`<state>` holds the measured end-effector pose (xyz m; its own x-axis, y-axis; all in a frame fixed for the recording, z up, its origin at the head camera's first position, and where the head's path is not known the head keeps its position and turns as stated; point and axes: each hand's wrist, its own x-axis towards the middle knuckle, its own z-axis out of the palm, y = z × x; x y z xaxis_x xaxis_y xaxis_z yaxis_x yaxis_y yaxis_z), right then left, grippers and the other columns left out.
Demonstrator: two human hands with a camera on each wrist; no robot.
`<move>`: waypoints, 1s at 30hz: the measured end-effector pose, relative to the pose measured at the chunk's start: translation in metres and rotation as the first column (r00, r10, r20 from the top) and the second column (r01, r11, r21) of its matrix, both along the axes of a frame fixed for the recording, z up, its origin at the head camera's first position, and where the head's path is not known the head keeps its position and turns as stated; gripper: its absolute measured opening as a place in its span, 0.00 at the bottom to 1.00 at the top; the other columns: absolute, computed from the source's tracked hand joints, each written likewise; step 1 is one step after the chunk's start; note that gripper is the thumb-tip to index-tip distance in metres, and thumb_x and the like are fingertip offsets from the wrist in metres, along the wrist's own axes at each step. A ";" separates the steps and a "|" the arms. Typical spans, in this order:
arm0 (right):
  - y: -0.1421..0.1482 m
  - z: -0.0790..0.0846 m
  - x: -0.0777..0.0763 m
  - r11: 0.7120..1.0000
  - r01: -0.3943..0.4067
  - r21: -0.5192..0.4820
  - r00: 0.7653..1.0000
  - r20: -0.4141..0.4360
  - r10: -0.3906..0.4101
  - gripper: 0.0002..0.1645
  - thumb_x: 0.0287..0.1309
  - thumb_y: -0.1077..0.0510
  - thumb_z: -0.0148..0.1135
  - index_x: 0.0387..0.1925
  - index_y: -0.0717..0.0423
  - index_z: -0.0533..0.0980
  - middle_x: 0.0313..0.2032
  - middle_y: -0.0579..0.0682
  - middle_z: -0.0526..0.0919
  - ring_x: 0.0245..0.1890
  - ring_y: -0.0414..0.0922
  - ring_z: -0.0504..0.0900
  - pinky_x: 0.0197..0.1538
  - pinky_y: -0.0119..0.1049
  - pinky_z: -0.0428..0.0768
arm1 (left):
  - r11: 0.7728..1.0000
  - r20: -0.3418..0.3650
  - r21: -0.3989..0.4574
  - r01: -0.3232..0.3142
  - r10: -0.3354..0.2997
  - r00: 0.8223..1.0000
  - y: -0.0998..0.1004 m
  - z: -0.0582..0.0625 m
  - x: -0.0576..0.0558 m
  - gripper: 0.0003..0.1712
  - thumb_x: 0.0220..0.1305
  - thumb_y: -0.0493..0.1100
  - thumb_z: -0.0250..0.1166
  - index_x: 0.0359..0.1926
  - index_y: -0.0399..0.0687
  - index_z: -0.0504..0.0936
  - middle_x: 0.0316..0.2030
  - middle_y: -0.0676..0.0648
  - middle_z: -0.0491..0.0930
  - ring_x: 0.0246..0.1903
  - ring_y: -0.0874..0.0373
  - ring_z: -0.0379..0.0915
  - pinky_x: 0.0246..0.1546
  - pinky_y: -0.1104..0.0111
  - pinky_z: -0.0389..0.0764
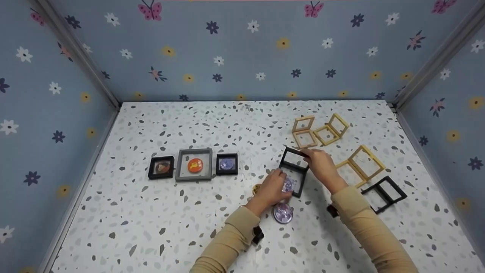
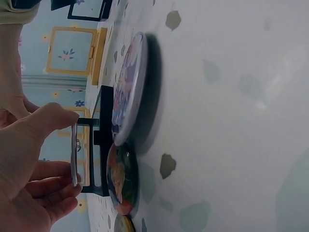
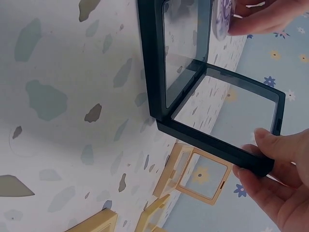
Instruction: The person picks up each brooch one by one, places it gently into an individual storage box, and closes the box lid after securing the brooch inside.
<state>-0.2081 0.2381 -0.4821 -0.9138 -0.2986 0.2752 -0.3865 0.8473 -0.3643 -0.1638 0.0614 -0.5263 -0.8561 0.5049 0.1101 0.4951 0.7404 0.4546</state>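
Observation:
My left hand (image 1: 272, 189) pinches a round purple badge (image 1: 288, 185) by its edges, over the near half of an open black display frame (image 1: 294, 166). Seen edge-on in the left wrist view, the held badge (image 2: 74, 154) sits between thumb and fingertips. My right hand (image 1: 321, 165) grips a corner of the frame's raised clear-windowed lid, thumb on one side and fingers on the other in the right wrist view. On the table beside my left hand lie another purple badge (image 1: 283, 213), a dark green patterned badge (image 2: 123, 179) and a yellow one (image 1: 256, 189), partly hidden.
To the left, two small black frames (image 1: 161, 178) (image 1: 227, 173) flank a grey frame (image 1: 194, 179), each with a badge inside. Several opened yellow and tan frames (image 1: 365, 165) and another opened black frame (image 1: 385, 193) stand at the right. Flower-patterned walls (image 1: 242, 49) border the speckled table.

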 end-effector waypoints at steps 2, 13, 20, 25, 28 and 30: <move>0.000 0.000 0.000 1.000 -0.001 -0.005 1.000 0.000 0.001 0.15 0.48 0.71 0.61 0.41 0.64 0.78 0.33 0.61 0.81 0.33 0.57 0.79 0.36 0.49 0.75 | 1.000 -0.011 -0.012 -0.002 0.002 1.000 0.004 0.000 -0.003 0.31 0.45 0.51 0.69 0.45 0.33 0.75 0.45 0.41 0.71 0.43 0.53 0.67 0.48 0.68 0.70; 0.000 0.001 -0.001 1.000 -0.004 -0.006 1.000 0.001 0.004 0.13 0.48 0.70 0.60 0.40 0.63 0.78 0.33 0.60 0.81 0.33 0.56 0.79 0.37 0.49 0.75 | 0.998 -0.061 -0.048 -0.033 0.030 0.998 0.019 -0.006 -0.011 0.30 0.44 0.53 0.69 0.42 0.32 0.76 0.42 0.42 0.71 0.41 0.53 0.67 0.47 0.69 0.70; 0.001 -0.001 0.000 1.000 -0.014 -0.004 1.000 -0.018 0.013 0.13 0.49 0.71 0.60 0.40 0.64 0.78 0.35 0.60 0.81 0.35 0.55 0.79 0.38 0.48 0.75 | 0.993 -0.052 -0.105 -0.061 0.056 0.997 0.027 -0.008 -0.015 0.29 0.43 0.52 0.70 0.40 0.34 0.78 0.43 0.42 0.71 0.42 0.53 0.67 0.47 0.69 0.70; 0.001 -0.001 0.000 1.000 -0.006 -0.002 1.000 -0.010 0.006 0.14 0.49 0.71 0.60 0.40 0.64 0.78 0.36 0.60 0.81 0.36 0.56 0.79 0.39 0.48 0.75 | 0.988 -0.090 -0.136 -0.069 0.057 0.994 0.031 -0.008 -0.018 0.30 0.43 0.53 0.70 0.41 0.34 0.77 0.41 0.43 0.71 0.42 0.53 0.67 0.47 0.69 0.70; 0.001 -0.001 0.000 1.000 -0.007 -0.008 1.000 -0.005 0.007 0.14 0.49 0.70 0.60 0.41 0.64 0.78 0.36 0.60 0.81 0.36 0.56 0.79 0.39 0.48 0.75 | 0.985 -0.113 -0.157 -0.071 0.054 0.992 0.032 -0.010 -0.019 0.30 0.43 0.54 0.69 0.41 0.34 0.77 0.41 0.43 0.72 0.42 0.53 0.67 0.47 0.69 0.70; 0.001 -0.001 0.000 1.000 -0.009 -0.010 1.000 -0.006 0.009 0.14 0.49 0.71 0.60 0.40 0.64 0.78 0.35 0.60 0.81 0.35 0.56 0.79 0.39 0.49 0.75 | 0.983 -0.120 -0.169 -0.072 0.052 0.991 0.033 -0.010 -0.020 0.30 0.43 0.54 0.69 0.41 0.34 0.77 0.41 0.43 0.72 0.42 0.53 0.67 0.48 0.68 0.69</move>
<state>-0.2082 0.2394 -0.4828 -0.9097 -0.3035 0.2833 -0.3958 0.8402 -0.3707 -0.1834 0.0940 -0.5367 -0.8730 0.4714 0.1249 0.4873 0.8334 0.2606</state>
